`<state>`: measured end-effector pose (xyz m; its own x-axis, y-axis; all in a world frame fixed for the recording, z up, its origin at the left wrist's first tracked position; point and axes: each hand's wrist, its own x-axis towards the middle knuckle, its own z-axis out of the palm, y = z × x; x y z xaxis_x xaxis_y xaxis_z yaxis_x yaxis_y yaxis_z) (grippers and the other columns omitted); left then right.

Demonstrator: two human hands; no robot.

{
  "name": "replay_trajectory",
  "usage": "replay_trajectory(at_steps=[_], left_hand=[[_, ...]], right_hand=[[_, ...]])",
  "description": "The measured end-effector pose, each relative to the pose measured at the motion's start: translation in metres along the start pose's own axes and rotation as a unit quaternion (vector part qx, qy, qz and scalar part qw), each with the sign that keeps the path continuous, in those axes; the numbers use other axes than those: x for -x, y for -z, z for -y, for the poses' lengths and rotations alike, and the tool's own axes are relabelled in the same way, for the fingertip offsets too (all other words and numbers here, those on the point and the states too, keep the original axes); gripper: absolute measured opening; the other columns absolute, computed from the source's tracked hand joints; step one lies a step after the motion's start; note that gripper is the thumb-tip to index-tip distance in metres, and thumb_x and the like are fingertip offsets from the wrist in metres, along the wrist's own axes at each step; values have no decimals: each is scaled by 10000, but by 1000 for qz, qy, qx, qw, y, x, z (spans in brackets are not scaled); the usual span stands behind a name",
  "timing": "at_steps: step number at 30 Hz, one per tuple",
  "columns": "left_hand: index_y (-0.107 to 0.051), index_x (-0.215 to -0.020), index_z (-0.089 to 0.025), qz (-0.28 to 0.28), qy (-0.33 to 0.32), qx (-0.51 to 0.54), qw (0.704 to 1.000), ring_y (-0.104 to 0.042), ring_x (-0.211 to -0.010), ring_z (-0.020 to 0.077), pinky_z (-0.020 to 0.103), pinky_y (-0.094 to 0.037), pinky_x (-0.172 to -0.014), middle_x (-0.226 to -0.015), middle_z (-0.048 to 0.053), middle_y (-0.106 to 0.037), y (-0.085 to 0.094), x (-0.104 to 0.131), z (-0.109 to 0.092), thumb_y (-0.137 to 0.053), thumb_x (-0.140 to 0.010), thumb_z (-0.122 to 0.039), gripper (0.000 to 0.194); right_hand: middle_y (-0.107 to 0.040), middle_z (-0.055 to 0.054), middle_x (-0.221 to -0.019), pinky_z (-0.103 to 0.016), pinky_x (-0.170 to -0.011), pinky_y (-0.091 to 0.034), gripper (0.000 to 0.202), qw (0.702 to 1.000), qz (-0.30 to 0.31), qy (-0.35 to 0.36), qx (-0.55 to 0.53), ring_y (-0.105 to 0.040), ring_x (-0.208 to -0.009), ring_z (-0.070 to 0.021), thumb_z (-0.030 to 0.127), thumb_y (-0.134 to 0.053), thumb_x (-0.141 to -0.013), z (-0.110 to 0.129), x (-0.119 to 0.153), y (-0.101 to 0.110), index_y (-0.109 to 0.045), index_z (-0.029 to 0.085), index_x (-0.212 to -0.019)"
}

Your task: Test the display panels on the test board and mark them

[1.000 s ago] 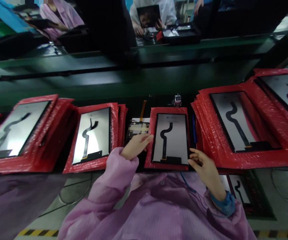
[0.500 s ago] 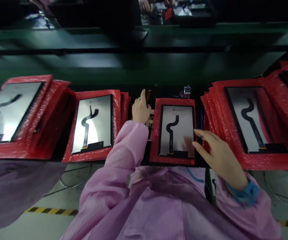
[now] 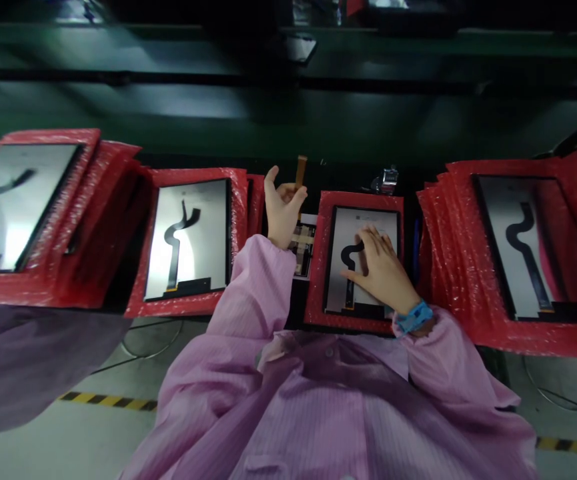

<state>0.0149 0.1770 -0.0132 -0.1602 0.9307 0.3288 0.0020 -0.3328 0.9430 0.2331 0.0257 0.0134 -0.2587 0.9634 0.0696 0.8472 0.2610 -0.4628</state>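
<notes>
Between the thumb and curled fingers of my left hand (image 3: 283, 213) an orange flex cable (image 3: 301, 171) stands up; the index finger points away from it. Below that hand lies a small circuit assembly (image 3: 303, 248) with tape across it, partly covered by my sleeve. My right hand (image 3: 384, 270) is spread over a display panel (image 3: 338, 230), thumb reaching across its black S-shaped flex cable (image 3: 349, 293). Whether those fingers press on the panel I cannot tell. The panel lies face down or back up, unclear which, on a red bubble-wrap sleeve (image 3: 315, 303).
Left of me, another panel (image 3: 203, 233) lies on red bubble wrap, with a taller stack (image 3: 88, 267) beyond. At right stands a stack of red bubble sleeves (image 3: 443, 247) topped by a panel (image 3: 498, 233). A small metal object (image 3: 387, 180) sits behind the middle panel.
My right hand has moved left from the panel's right edge onto its surface. My left hand has drawn its fingers in around the orange flex cable, which shows more upright. The view shifted slightly.
</notes>
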Motion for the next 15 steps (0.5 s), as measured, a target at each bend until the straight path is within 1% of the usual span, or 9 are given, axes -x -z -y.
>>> replay_trajectory(at_steps=[2, 3, 5, 7, 9, 11, 15], left_hand=[[-483, -1317, -260, -15, -7, 18, 1000, -678, -806, 145, 289, -556, -793, -820, -7, -656, -2, 1, -8, -704, -885, -433, 515], [-532, -1276, -251, -19, -7, 22, 1000, -675, -786, 140, 278, -554, -769, -802, -8, -654, -3, 2, -13, -686, -897, -474, 466], [-632, -1138, -224, -15, -4, 20, 1000, -659, -733, 123, 253, -542, -727, -760, -10, -649, -5, 4, -23, -652, -919, -499, 352], [-686, -977, -201, -1, 0, 13, 1000, -635, -680, 105, 234, -522, -698, -717, -10, -640, -6, 7, -32, -625, -943, -479, 286], [-688, -849, -188, 7, 9, 11, 1000, -619, -657, 97, 226, -505, -678, -695, -6, -635, -6, 9, -38, -604, -960, -463, 308], [-661, -765, -184, 1, 21, 18, 1000, -613, -645, 96, 222, -494, -657, -687, -2, -631, -7, 11, -41, -602, -958, -472, 352], [-625, -701, -186, 4, 27, 29, 999, -604, -625, 97, 227, -488, -635, -661, -4, -620, -9, 12, -41, -594, -947, -519, 415]], right_hand=[[-374, -254, -1571, -619, -1241, -235, 886, 1000, -6, -1, -4, -280, -1522, -366, 473, -710, -836, 2, 1, 0, -305, 84, -1522], [-380, -255, -1567, -618, -1242, -236, 874, 1000, -10, -1, -6, -289, -1518, -366, 463, -711, -837, 2, 1, 0, -312, 83, -1515], [-389, -262, -1558, -611, -1245, -241, 862, 1000, -14, -1, -8, -301, -1514, -363, 446, -723, -832, 4, 0, 0, -323, 74, -1500], [-396, -271, -1550, -601, -1250, -243, 862, 1000, -14, -5, -9, -309, -1509, -366, 434, -741, -817, 4, 0, 0, -340, 59, -1482], [-403, -276, -1542, -597, -1252, -244, 862, 1000, -13, -10, -9, -316, -1505, -371, 427, -753, -807, 4, -1, 0, -352, 52, -1471], [-408, -272, -1539, -603, -1248, -248, 850, 1000, -13, -8, -9, -325, -1501, -373, 420, -746, -813, 4, -1, -1, -351, 59, -1473], [-424, -271, -1526, -613, -1243, -248, 826, 1000, -22, 4, -3, -336, -1495, -369, 411, -719, -834, 2, 0, -4, -342, 61, -1479]])
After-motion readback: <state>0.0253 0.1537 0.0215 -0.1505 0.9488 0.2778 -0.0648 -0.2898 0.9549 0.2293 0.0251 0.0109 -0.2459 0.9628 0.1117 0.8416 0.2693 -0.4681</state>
